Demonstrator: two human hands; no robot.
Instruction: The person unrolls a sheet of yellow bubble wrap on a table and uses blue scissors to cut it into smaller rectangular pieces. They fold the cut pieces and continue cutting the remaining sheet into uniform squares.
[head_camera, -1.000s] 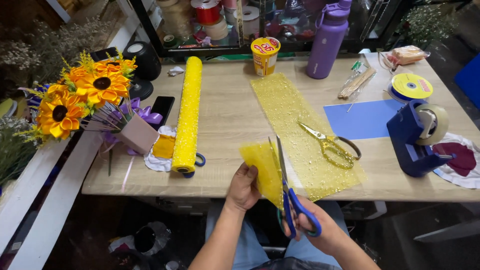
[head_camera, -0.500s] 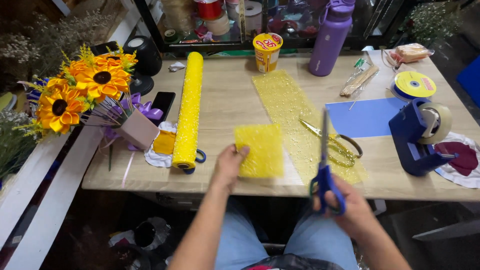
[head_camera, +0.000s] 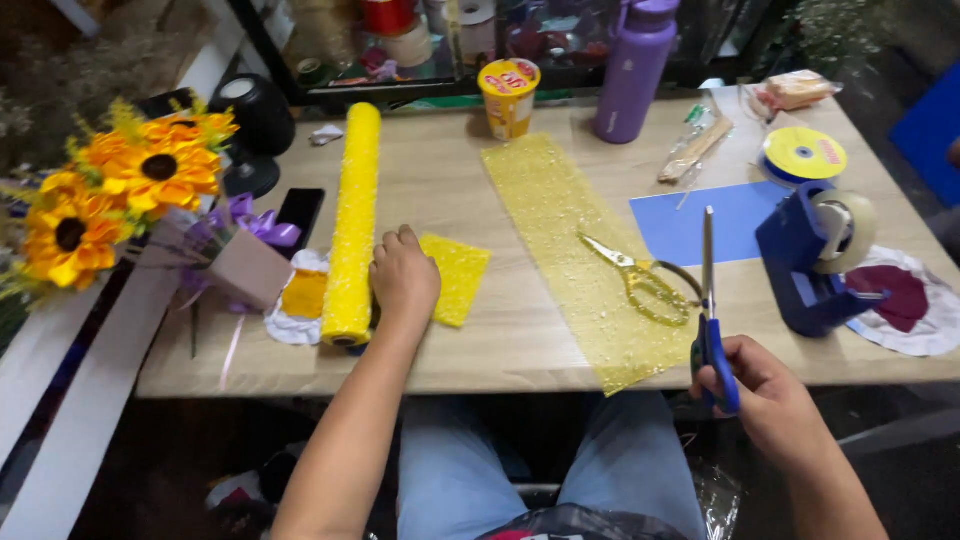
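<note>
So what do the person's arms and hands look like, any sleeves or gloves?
No sleeves or gloves show. Both forearms are bare to the frame's edge. The left hand and right hand are bare too, with no rings, watch or bracelets visible. Blue jeans cover the legs below.

We see a pale matt wood-grain tabletop (head_camera: 480, 350) under a long strip of yellow mesh fabric (head_camera: 575, 255), rough and glittery with tiny beads (the small cut yellow mesh piece (head_camera: 455, 277) looks the same). The blue-handled scissors (head_camera: 709, 320) show smooth plastic grips and dull steel blades; the gold scissors (head_camera: 640, 280) shine like polished metal.
</note>
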